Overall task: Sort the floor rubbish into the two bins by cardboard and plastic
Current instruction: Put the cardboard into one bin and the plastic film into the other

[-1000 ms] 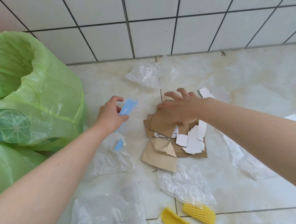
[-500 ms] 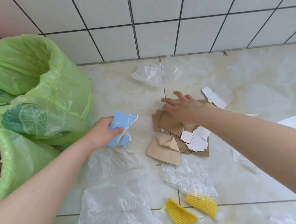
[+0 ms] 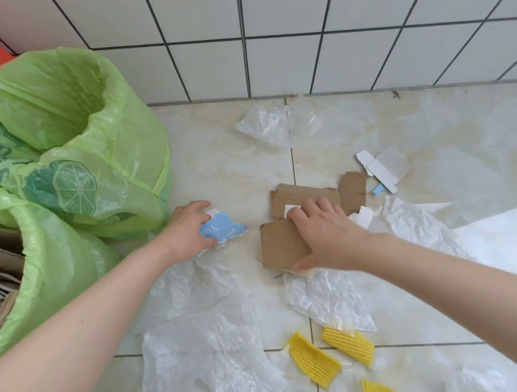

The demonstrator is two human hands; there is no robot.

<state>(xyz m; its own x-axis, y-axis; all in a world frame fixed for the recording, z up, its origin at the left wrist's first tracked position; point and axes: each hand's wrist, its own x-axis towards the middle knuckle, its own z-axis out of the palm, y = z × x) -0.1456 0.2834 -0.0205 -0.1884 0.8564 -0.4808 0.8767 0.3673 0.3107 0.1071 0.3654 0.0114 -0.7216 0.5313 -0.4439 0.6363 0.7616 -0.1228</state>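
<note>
Your left hand (image 3: 186, 230) is closed around a blue printed card scrap (image 3: 223, 229), fingers curled over its left part, so only the right part with some lettering shows; a white bit pokes out behind it. The scrap sits just above the floor (image 3: 228, 173), near the foot of the green bin liners.

Your right hand (image 3: 323, 237) is clamped on a brown cardboard piece (image 3: 280, 246), thumb under its lower edge and fingers (image 3: 309, 206) spread over the top. It covers whatever lies beneath, so you cannot count the pieces in that stack. Just beyond it a second flat brown cardboard piece (image 3: 305, 194) lies on the floor, with a white label partly hidden by your fingers.

You have two green-lined bins at the left. The far bin (image 3: 74, 122) is open, but its inside is hard to read through the folds. The near bin (image 3: 59, 268) is cut off by the frame edge; brown cardboard (image 3: 1, 263) shows inside it.

White card scraps (image 3: 382, 167) lie to the right of the brown pile, with a tiny blue piece (image 3: 378, 189) beside them. A white sheet (image 3: 502, 241) runs off toward the right edge.

Clear plastic film is scattered about: one bag (image 3: 271, 125) near the wall, one large crumpled sheet (image 3: 205, 344) under your left forearm, one sheet (image 3: 327, 300) below your right hand, one (image 3: 416, 222) behind your right wrist. Where these overlap, the count is uncertain.

Three yellow foam nets (image 3: 315, 359) lie at the bottom; the lowest is cut off.
</note>
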